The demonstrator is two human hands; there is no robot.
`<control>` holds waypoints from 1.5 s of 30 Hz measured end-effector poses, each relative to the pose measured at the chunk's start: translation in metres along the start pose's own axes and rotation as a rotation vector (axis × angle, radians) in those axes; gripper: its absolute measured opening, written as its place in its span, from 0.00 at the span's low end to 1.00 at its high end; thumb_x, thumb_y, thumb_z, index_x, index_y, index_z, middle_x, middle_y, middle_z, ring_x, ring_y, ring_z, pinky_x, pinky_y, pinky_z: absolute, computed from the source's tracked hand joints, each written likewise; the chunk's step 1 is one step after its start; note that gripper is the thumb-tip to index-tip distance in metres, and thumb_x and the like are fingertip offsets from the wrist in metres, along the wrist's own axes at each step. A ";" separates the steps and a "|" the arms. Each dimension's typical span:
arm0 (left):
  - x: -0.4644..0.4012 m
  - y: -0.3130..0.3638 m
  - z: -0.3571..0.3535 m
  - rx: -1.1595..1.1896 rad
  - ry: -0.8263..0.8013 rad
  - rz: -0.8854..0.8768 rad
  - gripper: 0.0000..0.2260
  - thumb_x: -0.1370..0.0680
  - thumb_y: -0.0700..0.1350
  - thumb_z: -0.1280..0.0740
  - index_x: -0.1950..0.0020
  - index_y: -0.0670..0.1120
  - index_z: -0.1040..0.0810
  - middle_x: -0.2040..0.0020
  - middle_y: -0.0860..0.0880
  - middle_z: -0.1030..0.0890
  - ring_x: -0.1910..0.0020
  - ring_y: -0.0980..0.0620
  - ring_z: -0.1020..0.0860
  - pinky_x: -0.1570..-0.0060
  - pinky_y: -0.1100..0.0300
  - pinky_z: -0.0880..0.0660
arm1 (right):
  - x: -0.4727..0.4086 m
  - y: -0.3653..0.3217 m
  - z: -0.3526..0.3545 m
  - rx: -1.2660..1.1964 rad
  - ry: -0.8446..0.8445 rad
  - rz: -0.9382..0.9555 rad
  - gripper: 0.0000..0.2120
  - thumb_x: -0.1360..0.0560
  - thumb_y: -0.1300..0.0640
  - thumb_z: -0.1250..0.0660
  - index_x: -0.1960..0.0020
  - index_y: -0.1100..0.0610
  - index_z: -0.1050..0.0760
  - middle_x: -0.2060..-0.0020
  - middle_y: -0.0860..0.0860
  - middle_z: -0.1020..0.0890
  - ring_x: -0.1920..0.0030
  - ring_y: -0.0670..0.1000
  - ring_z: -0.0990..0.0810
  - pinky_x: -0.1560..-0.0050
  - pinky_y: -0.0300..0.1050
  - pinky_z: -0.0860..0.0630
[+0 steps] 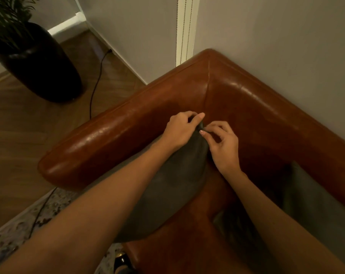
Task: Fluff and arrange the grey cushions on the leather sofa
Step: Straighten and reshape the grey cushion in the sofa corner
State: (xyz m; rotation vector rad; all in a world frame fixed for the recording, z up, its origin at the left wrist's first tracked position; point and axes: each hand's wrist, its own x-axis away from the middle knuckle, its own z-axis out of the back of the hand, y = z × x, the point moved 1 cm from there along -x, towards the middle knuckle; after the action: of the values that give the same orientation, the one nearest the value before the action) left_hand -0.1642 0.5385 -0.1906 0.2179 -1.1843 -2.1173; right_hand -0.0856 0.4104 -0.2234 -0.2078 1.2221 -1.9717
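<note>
Fingers [204, 129] of both hands pinch the top corner of the grey cushion [173, 186] propped in the leather sofa [217, 89] corner against the armrest; so small a hold could slip, letting it slump forward.

Both arms reach forward; left hand [180, 129] and right hand [223, 143] meet, fingers curled, pinching.
</note>
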 end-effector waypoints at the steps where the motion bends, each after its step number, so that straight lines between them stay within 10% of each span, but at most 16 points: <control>1: -0.002 0.001 0.001 0.029 -0.029 0.050 0.18 0.20 0.55 0.37 0.38 0.44 0.20 0.40 0.46 0.19 0.40 0.49 0.23 0.40 0.55 0.28 | 0.001 -0.003 -0.001 -0.003 -0.005 0.013 0.03 0.24 0.61 0.29 0.51 0.60 0.19 0.50 0.48 0.23 0.48 0.45 0.23 0.46 0.40 0.24; 9: -0.020 0.016 0.023 -0.176 -0.096 -0.007 0.11 0.21 0.52 0.33 0.60 0.49 0.19 0.60 0.52 0.19 0.55 0.52 0.21 0.50 0.53 0.23 | 0.001 -0.004 0.015 -0.042 0.085 -0.130 0.08 0.31 0.58 0.23 0.60 0.57 0.22 0.57 0.48 0.23 0.55 0.37 0.24 0.51 0.28 0.31; 16: 0.016 -0.008 0.076 -0.126 -0.140 -0.038 0.14 0.17 0.50 0.40 0.38 0.45 0.21 0.49 0.53 0.21 0.48 0.57 0.25 0.47 0.62 0.32 | 0.000 0.017 0.031 -0.065 0.368 -0.358 0.05 0.25 0.55 0.28 0.51 0.54 0.22 0.49 0.49 0.23 0.50 0.46 0.24 0.42 0.50 0.24; 20: 0.064 -0.070 0.105 -0.278 -0.271 0.113 0.16 0.18 0.53 0.40 0.35 0.47 0.23 0.37 0.47 0.22 0.39 0.51 0.25 0.44 0.63 0.34 | -0.012 0.010 0.029 -0.008 0.215 -0.536 0.14 0.21 0.53 0.34 0.37 0.52 0.26 0.38 0.50 0.26 0.41 0.47 0.25 0.35 0.48 0.27; 26: 0.156 -0.130 0.118 -0.090 -0.043 0.208 0.19 0.18 0.54 0.42 0.29 0.49 0.29 0.33 0.49 0.28 0.33 0.50 0.31 0.40 0.63 0.38 | 0.018 -0.071 -0.017 0.070 0.191 -0.187 0.19 0.21 0.59 0.36 0.31 0.55 0.32 0.34 0.51 0.30 0.34 0.44 0.32 0.32 0.36 0.36; 31: 0.212 -0.156 0.109 0.047 0.387 0.236 0.09 0.18 0.45 0.38 0.40 0.45 0.24 0.47 0.50 0.25 0.55 0.62 0.28 0.57 0.79 0.34 | 0.064 -0.126 -0.093 0.023 -0.260 0.193 0.10 0.20 0.62 0.37 0.39 0.57 0.24 0.41 0.45 0.29 0.31 0.45 0.35 0.26 0.51 0.39; 34: 0.229 -0.161 0.094 0.116 0.328 0.227 0.03 0.20 0.43 0.35 0.47 0.46 0.25 0.52 0.48 0.24 0.57 0.60 0.26 0.59 0.73 0.31 | 0.087 -0.131 -0.124 0.063 -0.429 0.212 0.09 0.20 0.60 0.37 0.41 0.56 0.24 0.43 0.46 0.27 0.33 0.45 0.33 0.26 0.62 0.43; 39: 0.224 -0.166 0.078 0.028 0.162 0.294 0.06 0.20 0.49 0.34 0.50 0.47 0.23 0.54 0.49 0.23 0.51 0.47 0.25 0.48 0.49 0.26 | 0.113 -0.128 -0.137 0.248 -0.395 0.213 0.10 0.19 0.57 0.40 0.44 0.54 0.22 0.45 0.49 0.22 0.40 0.47 0.27 0.26 0.50 0.52; 45: 0.221 -0.154 0.069 -0.210 0.169 0.434 0.10 0.21 0.46 0.34 0.46 0.40 0.24 0.43 0.40 0.24 0.42 0.39 0.27 0.47 0.48 0.27 | 0.128 -0.131 -0.137 0.230 -0.422 0.166 0.08 0.19 0.58 0.39 0.44 0.54 0.21 0.45 0.48 0.22 0.40 0.44 0.29 0.27 0.44 0.54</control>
State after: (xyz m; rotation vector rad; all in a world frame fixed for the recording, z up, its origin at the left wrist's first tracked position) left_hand -0.4357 0.4972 -0.2357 0.0363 -0.8161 -1.7830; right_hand -0.3119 0.4449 -0.2206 -0.3711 0.7139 -1.7896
